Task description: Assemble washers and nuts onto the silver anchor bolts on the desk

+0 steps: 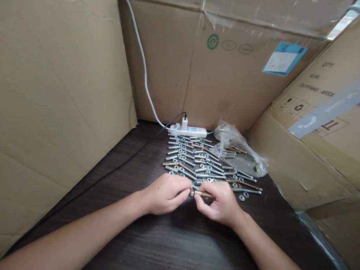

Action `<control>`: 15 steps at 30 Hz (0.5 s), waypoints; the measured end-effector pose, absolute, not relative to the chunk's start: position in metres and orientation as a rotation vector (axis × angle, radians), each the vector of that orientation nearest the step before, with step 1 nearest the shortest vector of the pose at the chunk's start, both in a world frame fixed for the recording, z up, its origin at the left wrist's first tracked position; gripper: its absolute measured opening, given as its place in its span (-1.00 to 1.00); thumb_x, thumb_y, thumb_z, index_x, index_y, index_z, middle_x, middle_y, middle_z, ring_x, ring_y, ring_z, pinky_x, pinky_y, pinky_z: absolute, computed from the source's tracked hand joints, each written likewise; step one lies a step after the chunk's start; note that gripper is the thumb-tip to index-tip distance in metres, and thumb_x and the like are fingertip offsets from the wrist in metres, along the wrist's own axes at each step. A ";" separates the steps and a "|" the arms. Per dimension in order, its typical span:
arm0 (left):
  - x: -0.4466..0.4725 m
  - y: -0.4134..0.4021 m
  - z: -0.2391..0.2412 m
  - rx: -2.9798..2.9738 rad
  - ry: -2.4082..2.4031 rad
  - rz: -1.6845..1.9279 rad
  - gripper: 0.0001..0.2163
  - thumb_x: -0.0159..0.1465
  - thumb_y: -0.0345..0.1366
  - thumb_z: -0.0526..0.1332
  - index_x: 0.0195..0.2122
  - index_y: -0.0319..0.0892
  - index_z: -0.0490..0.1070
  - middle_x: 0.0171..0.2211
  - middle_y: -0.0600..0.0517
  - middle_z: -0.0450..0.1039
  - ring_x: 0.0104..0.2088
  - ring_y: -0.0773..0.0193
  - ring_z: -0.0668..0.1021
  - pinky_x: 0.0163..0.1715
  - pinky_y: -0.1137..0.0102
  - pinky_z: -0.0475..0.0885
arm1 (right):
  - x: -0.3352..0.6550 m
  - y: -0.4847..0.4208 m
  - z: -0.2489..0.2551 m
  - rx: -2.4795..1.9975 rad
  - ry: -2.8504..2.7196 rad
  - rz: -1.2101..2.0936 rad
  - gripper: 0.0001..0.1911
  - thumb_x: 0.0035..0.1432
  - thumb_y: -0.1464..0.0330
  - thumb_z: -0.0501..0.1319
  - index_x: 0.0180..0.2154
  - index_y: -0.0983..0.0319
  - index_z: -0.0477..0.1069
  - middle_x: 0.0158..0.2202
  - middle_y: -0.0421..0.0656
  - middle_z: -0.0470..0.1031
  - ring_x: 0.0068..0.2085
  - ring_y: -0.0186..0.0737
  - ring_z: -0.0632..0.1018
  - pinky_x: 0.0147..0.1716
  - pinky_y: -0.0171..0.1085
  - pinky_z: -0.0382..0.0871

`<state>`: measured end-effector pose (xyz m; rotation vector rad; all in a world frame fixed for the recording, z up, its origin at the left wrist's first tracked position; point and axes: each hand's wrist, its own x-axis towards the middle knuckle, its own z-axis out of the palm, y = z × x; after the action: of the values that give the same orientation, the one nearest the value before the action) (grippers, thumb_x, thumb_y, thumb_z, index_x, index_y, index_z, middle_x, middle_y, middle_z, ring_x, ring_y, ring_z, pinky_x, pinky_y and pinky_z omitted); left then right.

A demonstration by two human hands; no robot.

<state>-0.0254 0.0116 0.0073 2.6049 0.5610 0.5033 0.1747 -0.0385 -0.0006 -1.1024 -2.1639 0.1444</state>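
Note:
Between both hands is a brass-coloured expansion bolt (203, 194), lying roughly level above the dark table. My right hand (221, 201) is closed round its sleeve, thumb and fingers pressed on it. At the nut end, my left hand (170, 193) pinches with thumb and curled fingers; its fingertips hide what lies beyond the nut. Just past the hands, rows of loose silver bolts and sleeves (209, 176) are laid out with washers and nuts among them. A few brass-coloured pieces (170, 164) lie in the same rows. A nut (242, 198) sits at the right end.
Behind the rows stands a white power strip (194, 131) with a charger (184, 123) and a black cable (113, 171) running left. A clear plastic bag (241, 147) holding more bolts is at the right. Large cardboard boxes (170, 63) wall in the dark table (152, 244).

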 end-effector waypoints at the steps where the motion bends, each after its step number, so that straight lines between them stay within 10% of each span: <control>1: -0.026 0.012 0.007 2.605 0.566 0.505 -0.78 0.34 -0.33 -0.08 -0.42 -0.19 0.24 -0.46 0.07 0.34 -0.44 0.33 0.35 -0.39 0.45 0.21 | 0.175 -0.038 -0.001 -1.107 -2.166 0.149 -0.79 0.03 0.37 0.16 -0.57 0.23 0.19 -0.68 -0.34 0.12 -0.65 -0.46 0.15 -0.59 -0.42 0.02; 15: -0.023 0.008 0.009 2.527 0.623 0.553 -0.87 0.27 -0.28 0.05 -0.38 -0.19 0.29 -0.43 0.09 0.36 -0.44 0.36 0.37 -0.41 0.49 0.22 | 0.174 -0.038 -0.003 -1.109 -2.170 0.140 -0.79 0.04 0.36 0.17 -0.57 0.24 0.20 -0.68 -0.35 0.12 -0.64 -0.47 0.13 -0.58 -0.42 0.02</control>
<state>-0.0234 0.0080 0.0092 2.5268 0.6231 0.5528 0.1745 -0.0383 -0.0025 -1.1088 -2.1699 0.1398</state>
